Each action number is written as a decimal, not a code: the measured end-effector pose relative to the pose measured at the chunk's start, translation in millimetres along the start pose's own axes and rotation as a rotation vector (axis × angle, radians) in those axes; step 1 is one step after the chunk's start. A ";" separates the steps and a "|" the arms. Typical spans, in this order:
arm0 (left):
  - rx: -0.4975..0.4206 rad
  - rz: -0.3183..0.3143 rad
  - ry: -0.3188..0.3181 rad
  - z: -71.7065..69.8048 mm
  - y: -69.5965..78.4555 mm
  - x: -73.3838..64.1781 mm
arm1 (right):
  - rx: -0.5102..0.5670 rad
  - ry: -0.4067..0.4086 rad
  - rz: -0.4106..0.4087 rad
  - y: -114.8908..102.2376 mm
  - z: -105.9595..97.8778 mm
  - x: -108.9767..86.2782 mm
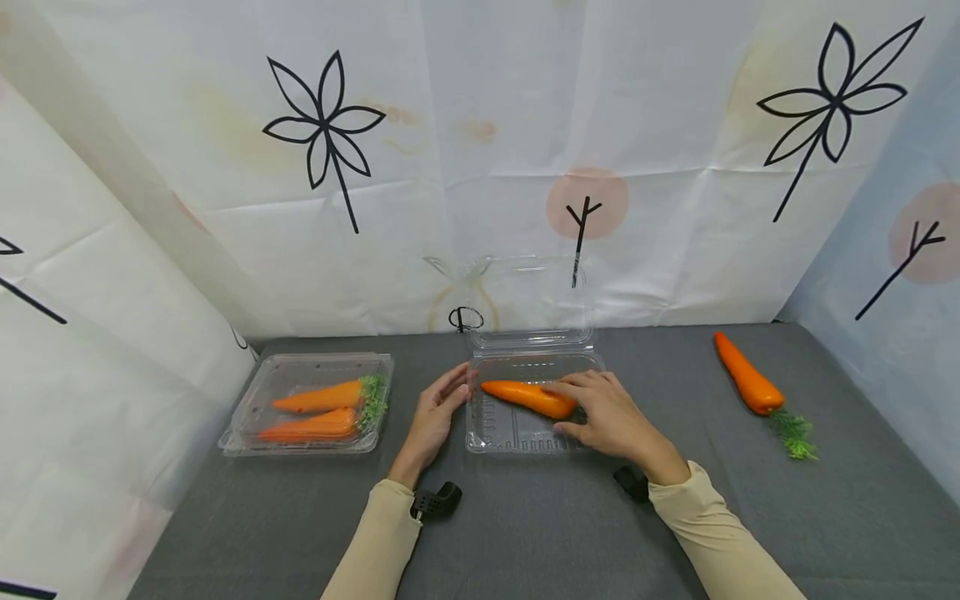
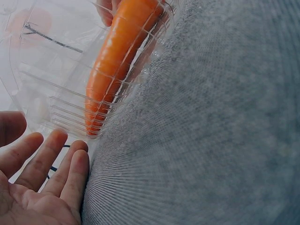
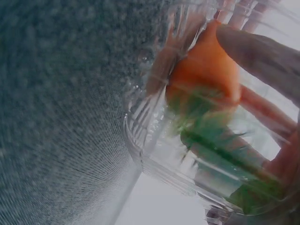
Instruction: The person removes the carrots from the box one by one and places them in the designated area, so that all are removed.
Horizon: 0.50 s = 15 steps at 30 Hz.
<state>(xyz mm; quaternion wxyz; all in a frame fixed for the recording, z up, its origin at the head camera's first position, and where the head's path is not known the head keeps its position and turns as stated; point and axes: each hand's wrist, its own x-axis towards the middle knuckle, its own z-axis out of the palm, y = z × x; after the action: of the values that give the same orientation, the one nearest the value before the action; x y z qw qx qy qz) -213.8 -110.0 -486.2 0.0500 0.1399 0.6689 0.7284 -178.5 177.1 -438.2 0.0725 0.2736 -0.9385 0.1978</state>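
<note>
An orange carrot [image 1: 528,398] lies in a clear plastic clamshell box [image 1: 517,442], its lid raised at the back. My right hand [image 1: 603,412] reaches into the box from the right and grips the thick end of this carrot. In the right wrist view, fingers [image 3: 258,56] lie around the carrot [image 3: 206,75], with green leaves [image 3: 206,126] seen through the plastic. Against the box's left wall, my left hand [image 1: 438,408] has its fingers extended. The left wrist view shows those fingers [image 2: 58,154] by the carrot's narrow end.
At the left stands a closed clear box [image 1: 300,446] with carrots [image 1: 315,397] inside. Another carrot [image 1: 746,375] with green leaves lies on the grey tabletop [image 1: 525,533] at the right. A patterned white cloth [image 1: 465,208] rises behind the table.
</note>
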 end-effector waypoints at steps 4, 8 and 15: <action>-0.004 -0.003 -0.001 0.0 0.0 0.0 | -0.002 -0.024 0.006 -0.2 0.1 0.3; -0.010 0.002 -0.004 -0.2 -0.7 0.5 | -0.004 -0.037 0.015 -0.5 0.2 0.4; -0.007 -0.001 -0.006 -0.6 -0.2 -0.5 | -0.011 -0.042 0.027 -0.9 0.7 0.4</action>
<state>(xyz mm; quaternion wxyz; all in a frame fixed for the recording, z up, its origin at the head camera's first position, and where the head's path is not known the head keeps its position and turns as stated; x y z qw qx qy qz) -213.5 -110.6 -486.6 0.0531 0.1416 0.6662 0.7303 -178.3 175.9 -438.4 0.0519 0.2647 -0.9445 0.1876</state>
